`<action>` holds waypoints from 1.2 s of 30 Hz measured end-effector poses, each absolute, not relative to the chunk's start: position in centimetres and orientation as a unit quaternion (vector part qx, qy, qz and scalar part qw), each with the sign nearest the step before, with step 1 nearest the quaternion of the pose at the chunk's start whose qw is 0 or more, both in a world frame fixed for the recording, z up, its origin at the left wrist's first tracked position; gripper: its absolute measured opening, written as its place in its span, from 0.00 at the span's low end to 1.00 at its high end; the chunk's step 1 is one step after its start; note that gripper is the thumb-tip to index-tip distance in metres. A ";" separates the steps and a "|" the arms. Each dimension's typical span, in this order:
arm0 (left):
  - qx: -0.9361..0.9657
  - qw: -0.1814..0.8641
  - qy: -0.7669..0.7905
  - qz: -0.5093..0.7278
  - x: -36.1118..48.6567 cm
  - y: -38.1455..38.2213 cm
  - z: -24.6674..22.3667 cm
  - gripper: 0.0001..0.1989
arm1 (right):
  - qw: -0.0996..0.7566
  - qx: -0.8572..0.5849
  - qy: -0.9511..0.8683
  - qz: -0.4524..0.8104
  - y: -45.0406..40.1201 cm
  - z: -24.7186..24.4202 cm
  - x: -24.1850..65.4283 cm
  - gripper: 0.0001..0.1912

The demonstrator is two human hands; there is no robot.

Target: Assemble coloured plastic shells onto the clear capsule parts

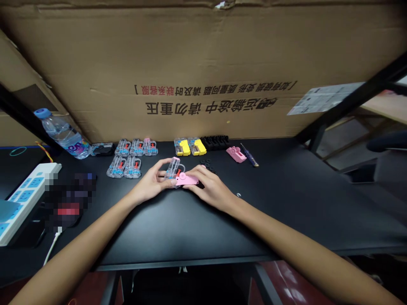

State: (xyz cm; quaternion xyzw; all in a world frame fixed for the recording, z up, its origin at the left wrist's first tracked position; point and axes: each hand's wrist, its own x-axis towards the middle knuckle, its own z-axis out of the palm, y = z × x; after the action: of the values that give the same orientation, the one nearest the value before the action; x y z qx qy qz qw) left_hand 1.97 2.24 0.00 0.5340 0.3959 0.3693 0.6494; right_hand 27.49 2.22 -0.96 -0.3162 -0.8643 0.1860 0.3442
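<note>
A case [172, 168] is pinched by left hand [151, 181], pink cover [188, 180] by right hand [212, 186], seemingly unfastened; yellow covers [185, 148] look fitted near desk's [292, 178] far edge.

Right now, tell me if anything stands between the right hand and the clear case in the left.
The pink part does: the right hand grips its right end, and its left end overlaps the clear case in the left hand. Nothing else visible stands between.

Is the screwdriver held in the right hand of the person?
No, the screwdriver lies on the table beside a loose pink part, and the right hand holds another pink part.
</note>
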 end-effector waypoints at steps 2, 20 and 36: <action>0.534 0.651 0.393 0.369 2.0 2.2 0.2 0.44 | 0.355 -0.312 -0.861 0.186 2.2 -1.0 27.3 0.15; 0.539 0.639 0.405 0.370 2.0 2.3 0.1 0.37 | 0.323 -0.315 -0.863 0.227 2.9 -0.3 27.8 0.11; 0.521 0.660 0.396 0.370 1.9 2.3 0.0 0.41 | 0.348 -0.313 -0.862 0.194 2.5 -0.5 27.5 0.13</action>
State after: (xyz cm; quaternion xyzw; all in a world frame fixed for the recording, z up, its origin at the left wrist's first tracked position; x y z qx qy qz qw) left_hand 1.88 2.34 -0.04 0.5209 0.3958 0.3698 0.6597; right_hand 27.55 2.50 -0.53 -0.3126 -0.8621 0.1943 0.3482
